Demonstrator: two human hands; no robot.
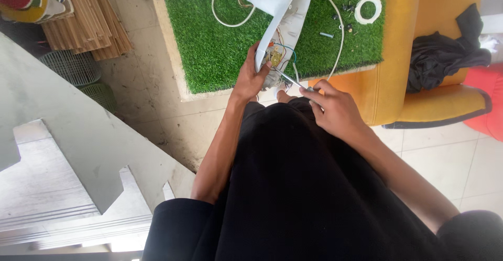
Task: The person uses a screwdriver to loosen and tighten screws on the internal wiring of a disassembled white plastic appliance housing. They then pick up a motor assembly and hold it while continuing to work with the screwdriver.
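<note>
White casing (280, 17) clasped in left hand (250, 78), right hand (335, 112) pinching screwdriver (288, 78); screws (346, 17) near.

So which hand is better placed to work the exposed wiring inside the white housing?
Right, probably. The right hand holds the screwdriver, its tip at the wiring, while the left hand grips the white housing steady on the green mat.

Glossy white plastic housing (283, 17), shiny metal screwdriver (287, 78)
</note>
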